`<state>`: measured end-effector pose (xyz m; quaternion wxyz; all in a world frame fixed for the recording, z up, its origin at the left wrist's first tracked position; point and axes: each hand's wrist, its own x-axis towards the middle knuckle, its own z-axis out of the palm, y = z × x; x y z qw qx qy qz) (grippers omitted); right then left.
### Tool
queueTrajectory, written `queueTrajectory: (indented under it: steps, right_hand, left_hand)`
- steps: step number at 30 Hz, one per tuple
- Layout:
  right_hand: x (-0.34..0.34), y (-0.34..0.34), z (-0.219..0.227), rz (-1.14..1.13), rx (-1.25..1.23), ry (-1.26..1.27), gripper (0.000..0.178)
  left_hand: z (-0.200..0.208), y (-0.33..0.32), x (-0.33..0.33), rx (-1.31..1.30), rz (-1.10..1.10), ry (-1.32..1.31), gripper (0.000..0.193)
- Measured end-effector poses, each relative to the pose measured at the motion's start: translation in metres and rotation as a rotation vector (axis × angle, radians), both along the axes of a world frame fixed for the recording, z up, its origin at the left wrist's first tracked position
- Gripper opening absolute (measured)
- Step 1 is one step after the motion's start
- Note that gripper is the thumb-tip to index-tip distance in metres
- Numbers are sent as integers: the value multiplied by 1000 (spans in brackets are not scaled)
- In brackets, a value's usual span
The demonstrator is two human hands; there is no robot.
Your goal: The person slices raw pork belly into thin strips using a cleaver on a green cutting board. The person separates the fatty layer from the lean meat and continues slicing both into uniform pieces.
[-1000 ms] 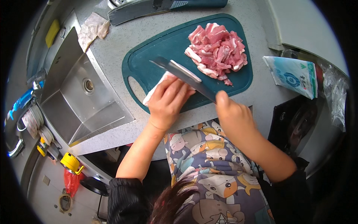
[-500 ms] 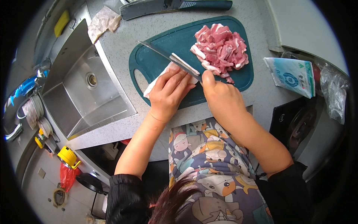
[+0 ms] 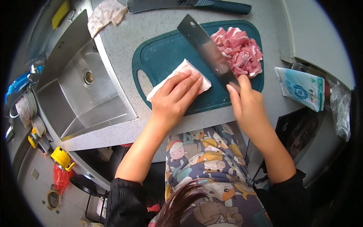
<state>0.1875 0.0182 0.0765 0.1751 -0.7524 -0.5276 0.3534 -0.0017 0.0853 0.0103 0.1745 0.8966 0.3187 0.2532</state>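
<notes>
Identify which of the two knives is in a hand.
The broad cleaver, gripped in the right hand over the teal cutting board. The other knife, dark-bladed with a blue-grey handle, lies on the counter beyond the board.

The cleaver (image 3: 210, 53) in your right hand (image 3: 248, 106) is now away from the pale slab (image 3: 184, 67), beside the meat pile (image 3: 244, 53) instead.

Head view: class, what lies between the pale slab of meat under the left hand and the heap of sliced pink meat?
A strip of dark green cutting board, then the broad steel cleaver blade; the head view shows both.
</notes>
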Motion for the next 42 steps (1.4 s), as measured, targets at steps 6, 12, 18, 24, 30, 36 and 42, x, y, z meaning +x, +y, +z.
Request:
queueTrajectory:
  steps: [6,12,18,24,30,36,42]
  right_hand:
    - [1,-19,10,131,-52,-70,17]
    - [8,-26,16,187,-60,-96,15]
    - [-2,-34,22,224,-92,-166,17]
    - [-2,-29,24,261,-149,-209,16]
    - [-10,-26,16,242,-165,-231,14]
    - [-9,-26,12,231,-177,-220,14]
    - [-6,-24,5,207,-193,-200,16]
  left_hand:
    - [-8,0,13,19,-37,-49,23]
    - [-2,-3,17,-31,-44,33,20]
    - [3,0,8,-56,-67,71,22]
    - [-6,-2,9,-71,-66,17,26]
    - [-3,-1,13,-51,-50,32,26]
    - [-1,1,17,-81,-45,31,26]
    - [-7,-1,21,-54,-29,-4,25]
